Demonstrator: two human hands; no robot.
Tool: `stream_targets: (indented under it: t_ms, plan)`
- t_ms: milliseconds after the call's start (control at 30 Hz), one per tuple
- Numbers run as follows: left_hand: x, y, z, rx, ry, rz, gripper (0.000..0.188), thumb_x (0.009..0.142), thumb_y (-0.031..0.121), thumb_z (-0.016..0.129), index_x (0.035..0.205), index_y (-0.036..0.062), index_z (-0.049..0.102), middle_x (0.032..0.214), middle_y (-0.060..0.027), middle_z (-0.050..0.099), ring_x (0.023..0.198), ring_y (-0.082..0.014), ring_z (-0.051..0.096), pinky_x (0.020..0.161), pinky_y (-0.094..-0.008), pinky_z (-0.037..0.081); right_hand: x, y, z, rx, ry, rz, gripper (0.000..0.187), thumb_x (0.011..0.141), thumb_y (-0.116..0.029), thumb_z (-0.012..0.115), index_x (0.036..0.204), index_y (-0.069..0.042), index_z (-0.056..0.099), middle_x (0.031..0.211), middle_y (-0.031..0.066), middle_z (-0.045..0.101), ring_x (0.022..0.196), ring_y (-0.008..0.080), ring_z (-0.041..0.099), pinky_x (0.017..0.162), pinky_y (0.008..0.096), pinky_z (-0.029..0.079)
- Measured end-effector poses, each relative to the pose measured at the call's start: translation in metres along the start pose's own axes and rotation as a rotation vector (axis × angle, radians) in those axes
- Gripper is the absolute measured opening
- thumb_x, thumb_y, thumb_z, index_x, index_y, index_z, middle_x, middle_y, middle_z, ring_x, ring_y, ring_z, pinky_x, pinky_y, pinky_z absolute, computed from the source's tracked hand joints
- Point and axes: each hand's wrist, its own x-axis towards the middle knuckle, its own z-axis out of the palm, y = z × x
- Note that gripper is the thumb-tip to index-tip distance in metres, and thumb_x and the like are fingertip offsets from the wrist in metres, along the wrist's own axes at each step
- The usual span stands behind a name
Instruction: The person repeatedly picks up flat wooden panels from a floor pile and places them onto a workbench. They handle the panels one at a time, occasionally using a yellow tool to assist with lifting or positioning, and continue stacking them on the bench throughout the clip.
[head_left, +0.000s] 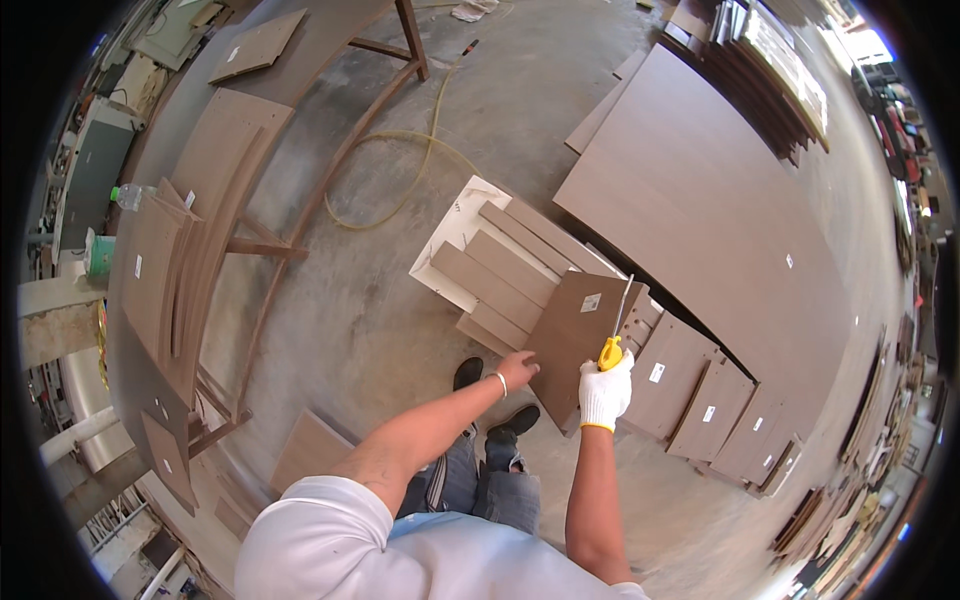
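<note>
A brown rectangular panel with a white label lies tilted over other boards in front of me. My left hand, bare with a pale band at the wrist, is closed at the panel's left edge; its fingertips are partly hidden. A white knitted glove covers my right hand, wrapped round the yellow handle of a tool. From that handle a long thin metal blade points away from me, above the panel's right side. The tool's exact kind is unclear. Several narrow brown boards lie beneath and beyond the panel.
A white board sits under the narrow boards. Labelled panels overlap to the right, beside a very large brown sheet. At left, a long table bears stacked panels and a bottle. A yellowish hose curls across the floor.
</note>
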Motion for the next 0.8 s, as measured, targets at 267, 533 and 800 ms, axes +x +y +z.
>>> stream_targets:
  t_ms: [267, 533, 800]
  plan:
    - [-0.116, 0.054, 0.020, -0.077, 0.134, 0.504, 0.065, 0.087, 0.013, 0.065, 0.148, 0.0023, 0.045, 0.151, -0.0231, 0.045, 0.143, -0.0350, 0.041, 0.117, -0.0405, 0.035, -0.006, -0.020, 0.002, 0.136, -0.103, -0.022, 0.057, 0.080, -0.034, 0.076, 0.126, -0.007, 0.056, 0.107, 0.0190, 0.070, 0.096, 0.0377, 0.069, 0.085, 0.0446, 0.053]
    - [-0.120, 0.213, 0.011, 0.592, 0.135, 0.187, 0.096, 0.083, 0.032, 0.074, 0.157, 0.0028, 0.021, 0.141, -0.0258, 0.053, 0.125, -0.0378, 0.058, 0.101, -0.0489, 0.050, -0.010, 0.080, -0.001, 0.884, -0.258, 0.169, 0.017, 0.093, -0.005, 0.060, 0.110, -0.005, 0.063, 0.089, 0.0050, 0.067, 0.065, 0.0131, 0.065, 0.054, 0.0278, 0.053]
    - [-0.062, 0.187, 0.036, 0.543, 0.531, 0.042, 0.050, 0.080, 0.020, 0.071, 0.122, 0.0013, 0.051, 0.106, -0.0242, 0.070, 0.101, -0.0433, 0.069, 0.085, -0.0519, 0.055, -0.021, 0.277, 0.000, 0.657, -0.575, 0.461, 0.043, 0.083, 0.003, 0.062, 0.125, -0.004, 0.060, 0.082, 0.0090, 0.062, 0.057, 0.0203, 0.062, 0.050, 0.0341, 0.049]
